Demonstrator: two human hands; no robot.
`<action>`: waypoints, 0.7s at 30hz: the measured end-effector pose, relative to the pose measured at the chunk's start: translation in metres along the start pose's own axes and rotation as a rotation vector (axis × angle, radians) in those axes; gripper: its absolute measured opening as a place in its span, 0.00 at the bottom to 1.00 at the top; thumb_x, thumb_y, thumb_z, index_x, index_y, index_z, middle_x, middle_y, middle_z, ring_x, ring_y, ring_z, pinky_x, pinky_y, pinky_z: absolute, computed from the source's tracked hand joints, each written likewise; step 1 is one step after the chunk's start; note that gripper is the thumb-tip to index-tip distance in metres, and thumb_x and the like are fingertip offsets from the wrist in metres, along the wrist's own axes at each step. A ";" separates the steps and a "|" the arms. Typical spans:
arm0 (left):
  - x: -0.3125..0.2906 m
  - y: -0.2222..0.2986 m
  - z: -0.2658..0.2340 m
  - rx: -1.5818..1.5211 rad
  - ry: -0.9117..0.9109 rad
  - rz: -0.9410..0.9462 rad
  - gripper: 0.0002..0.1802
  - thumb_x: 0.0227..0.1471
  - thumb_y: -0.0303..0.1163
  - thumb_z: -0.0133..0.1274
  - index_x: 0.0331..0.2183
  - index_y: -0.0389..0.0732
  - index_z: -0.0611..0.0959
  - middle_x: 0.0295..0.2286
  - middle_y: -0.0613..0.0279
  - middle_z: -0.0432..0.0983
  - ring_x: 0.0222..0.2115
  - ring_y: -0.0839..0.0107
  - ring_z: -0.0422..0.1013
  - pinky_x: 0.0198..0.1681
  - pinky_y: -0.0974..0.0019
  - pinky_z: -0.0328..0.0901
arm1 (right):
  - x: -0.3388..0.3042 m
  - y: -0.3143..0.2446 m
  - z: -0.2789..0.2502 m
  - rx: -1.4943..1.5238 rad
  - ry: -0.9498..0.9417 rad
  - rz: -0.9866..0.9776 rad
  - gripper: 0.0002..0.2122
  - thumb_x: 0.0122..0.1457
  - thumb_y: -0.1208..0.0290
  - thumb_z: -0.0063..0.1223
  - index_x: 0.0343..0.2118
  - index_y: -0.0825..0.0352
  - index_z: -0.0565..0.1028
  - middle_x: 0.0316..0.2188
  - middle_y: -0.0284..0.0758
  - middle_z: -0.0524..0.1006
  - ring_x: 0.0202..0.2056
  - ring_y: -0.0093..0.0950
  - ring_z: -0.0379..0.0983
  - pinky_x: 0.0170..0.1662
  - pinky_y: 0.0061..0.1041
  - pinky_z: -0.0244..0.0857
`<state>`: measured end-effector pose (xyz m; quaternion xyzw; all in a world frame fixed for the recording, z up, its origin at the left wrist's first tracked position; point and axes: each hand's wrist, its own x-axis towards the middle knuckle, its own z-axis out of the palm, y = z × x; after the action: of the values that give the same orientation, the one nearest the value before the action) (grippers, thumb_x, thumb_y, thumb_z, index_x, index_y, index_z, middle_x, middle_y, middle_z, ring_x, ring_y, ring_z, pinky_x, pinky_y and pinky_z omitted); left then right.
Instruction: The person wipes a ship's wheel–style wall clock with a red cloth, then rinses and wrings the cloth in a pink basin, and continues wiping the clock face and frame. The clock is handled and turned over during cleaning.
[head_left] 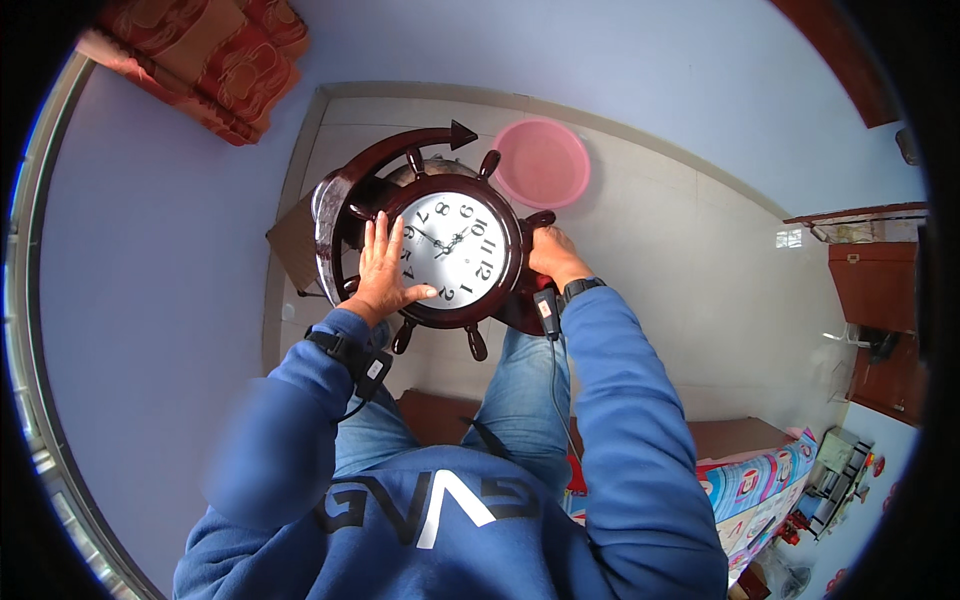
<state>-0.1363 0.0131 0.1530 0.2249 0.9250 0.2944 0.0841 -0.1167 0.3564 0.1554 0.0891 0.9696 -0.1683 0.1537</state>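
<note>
A dark red, glossy wall clock [455, 275] shaped like a ship's wheel with an anchor is held over my lap. Its round white dial is turned on its side, and the curved anchor arm [350, 180] with an arrow tip runs along its left and far side. My left hand [382, 272] lies spread and flat on the dial's left part, thumb pointing right. My right hand [557, 255] is closed at the clock's right edge, beside a wheel knob [538, 218]. Its fingertips are hidden behind the rim.
A pink plastic basin [543, 163] stands on the tiled floor [670, 260] beyond the clock. A brown cardboard piece [292, 245] sits left of the clock. Orange-red patterned curtain [235, 60] hangs at far left. Brown wooden cabinets [872, 287] stand to the right, with a colourful cover [760, 485] behind my right arm.
</note>
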 end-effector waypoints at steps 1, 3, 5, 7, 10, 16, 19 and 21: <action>0.000 0.000 0.000 -0.008 0.002 -0.003 0.81 0.19 0.73 0.67 0.68 0.42 0.48 0.67 0.39 0.33 0.68 0.39 0.32 0.66 0.38 0.41 | 0.004 0.001 0.004 -0.024 0.028 -0.014 0.12 0.45 0.73 0.57 0.34 0.72 0.79 0.35 0.48 0.81 0.39 0.45 0.78 0.43 0.39 0.71; 0.000 -0.001 0.000 -0.021 -0.004 -0.006 0.81 0.20 0.74 0.66 0.68 0.42 0.49 0.67 0.39 0.33 0.68 0.39 0.32 0.66 0.39 0.41 | 0.005 0.017 0.003 0.269 -0.104 0.018 0.11 0.45 0.74 0.58 0.33 0.71 0.79 0.33 0.48 0.81 0.37 0.44 0.79 0.42 0.38 0.71; -0.001 -0.002 0.000 -0.019 -0.005 -0.016 0.81 0.20 0.74 0.66 0.68 0.42 0.49 0.67 0.39 0.34 0.68 0.39 0.32 0.66 0.39 0.41 | 0.000 0.040 -0.003 0.564 -0.180 0.119 0.11 0.48 0.75 0.59 0.36 0.70 0.80 0.31 0.43 0.82 0.34 0.37 0.79 0.40 0.35 0.72; -0.001 -0.002 0.001 -0.034 0.011 -0.005 0.81 0.21 0.76 0.64 0.68 0.41 0.49 0.67 0.38 0.34 0.68 0.38 0.33 0.66 0.40 0.41 | -0.021 0.063 -0.007 0.873 -0.192 0.255 0.12 0.52 0.79 0.60 0.41 0.70 0.80 0.32 0.36 0.82 0.33 0.27 0.79 0.39 0.30 0.73; -0.001 -0.003 0.001 -0.022 0.006 -0.003 0.81 0.21 0.78 0.62 0.68 0.41 0.49 0.67 0.37 0.35 0.68 0.38 0.33 0.66 0.40 0.41 | -0.054 0.088 -0.015 1.030 -0.277 0.327 0.15 0.54 0.81 0.62 0.46 0.72 0.78 0.36 0.34 0.82 0.34 0.25 0.79 0.41 0.28 0.74; -0.001 -0.003 0.002 0.008 0.008 0.024 0.79 0.25 0.77 0.62 0.68 0.41 0.48 0.67 0.36 0.35 0.67 0.35 0.34 0.66 0.38 0.40 | -0.068 0.079 -0.020 0.964 -0.450 0.406 0.17 0.48 0.77 0.68 0.43 0.71 0.80 0.34 0.34 0.82 0.34 0.24 0.78 0.41 0.27 0.73; -0.002 -0.003 0.001 0.015 0.000 0.017 0.79 0.24 0.77 0.63 0.68 0.42 0.48 0.67 0.37 0.34 0.67 0.35 0.33 0.66 0.38 0.40 | -0.047 0.065 -0.026 0.738 -0.476 0.312 0.20 0.41 0.69 0.73 0.39 0.71 0.81 0.31 0.36 0.82 0.31 0.24 0.76 0.39 0.29 0.71; -0.002 -0.003 0.001 -0.009 -0.011 0.012 0.79 0.25 0.78 0.62 0.68 0.42 0.48 0.67 0.37 0.34 0.67 0.36 0.33 0.66 0.38 0.39 | -0.038 0.063 -0.027 0.720 -0.481 0.218 0.19 0.42 0.68 0.72 0.39 0.70 0.82 0.31 0.36 0.82 0.32 0.25 0.77 0.41 0.29 0.70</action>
<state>-0.1352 0.0105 0.1503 0.2316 0.9218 0.2979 0.0883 -0.0739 0.4193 0.1731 0.1969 0.7707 -0.4940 0.3509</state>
